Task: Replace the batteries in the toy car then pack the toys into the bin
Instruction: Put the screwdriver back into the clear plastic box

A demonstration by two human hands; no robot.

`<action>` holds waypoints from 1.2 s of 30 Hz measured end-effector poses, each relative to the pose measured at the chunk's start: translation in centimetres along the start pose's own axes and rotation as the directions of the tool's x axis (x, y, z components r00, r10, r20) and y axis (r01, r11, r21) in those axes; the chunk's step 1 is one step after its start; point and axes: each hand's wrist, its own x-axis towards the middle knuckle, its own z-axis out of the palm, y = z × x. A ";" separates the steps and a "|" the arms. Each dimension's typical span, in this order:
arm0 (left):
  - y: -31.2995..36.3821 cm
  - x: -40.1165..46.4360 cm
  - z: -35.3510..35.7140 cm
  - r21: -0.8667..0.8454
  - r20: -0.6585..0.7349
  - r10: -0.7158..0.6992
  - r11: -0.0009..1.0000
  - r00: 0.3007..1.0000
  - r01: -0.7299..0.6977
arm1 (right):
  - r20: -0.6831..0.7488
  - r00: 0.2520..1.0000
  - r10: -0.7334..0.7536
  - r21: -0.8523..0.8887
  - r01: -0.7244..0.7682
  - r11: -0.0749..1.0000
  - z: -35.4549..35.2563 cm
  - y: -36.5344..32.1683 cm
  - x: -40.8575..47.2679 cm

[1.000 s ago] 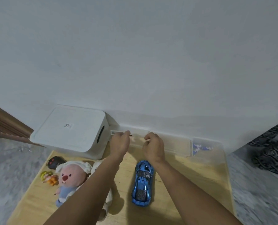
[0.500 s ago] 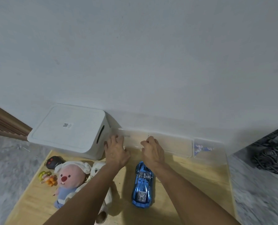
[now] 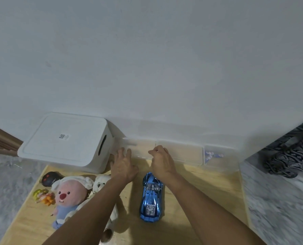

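The shiny blue toy car (image 3: 151, 197) lies on the wooden table (image 3: 205, 200), nose toward the wall. The white bin (image 3: 67, 140) stands at the back left with its lid on. My left hand (image 3: 123, 165) rests flat with spread fingers at the near edge of a clear plastic box (image 3: 143, 147), just right of the bin. My right hand (image 3: 162, 161) hovers above the car's nose with thumb and fingers pinched together at that box's rim. Whether something small is pinched there is too blurred to tell. A thin dark object lies inside the box.
A pink plush (image 3: 67, 197), a white plush (image 3: 101, 184), a black remote (image 3: 50, 179) and a small yellow-orange toy (image 3: 42, 196) crowd the table's left side. Two more clear boxes (image 3: 180, 152) (image 3: 219, 156) line the wall. Dark patterned fabric (image 3: 292, 156) lies at the right, on grey carpet.
Both hands have drawn back from the top of the clear box toward me. The left hand's fingers went from pinched to spread flat. The car has not moved.
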 end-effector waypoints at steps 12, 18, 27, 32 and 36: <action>10.0 -1.6 1.8 0.161 0.059 0.486 0.857 0.872 -0.489 | -0.282 0.749 0.599 0.418 -0.466 0.780 -3.8 9.3 -6.3; 11.8 -2.3 3.1 0.219 0.258 0.486 0.813 0.835 -0.540 | -0.299 0.795 0.528 0.368 -0.415 0.832 -3.7 10.5 -8.1; 11.5 -2.4 3.0 0.232 0.282 0.475 0.809 0.833 -0.540 | -0.256 0.860 0.442 0.242 -0.385 0.890 -2.8 10.1 -7.5; 11.5 -2.3 3.2 0.239 0.308 0.477 0.799 0.823 -0.552 | -0.213 0.874 0.438 0.204 -0.398 0.894 -3.0 10.7 -7.6; 11.4 -2.3 3.4 0.251 0.312 0.482 0.790 0.819 -0.560 | -0.173 0.882 0.438 0.194 -0.406 0.893 -3.3 10.6 -7.7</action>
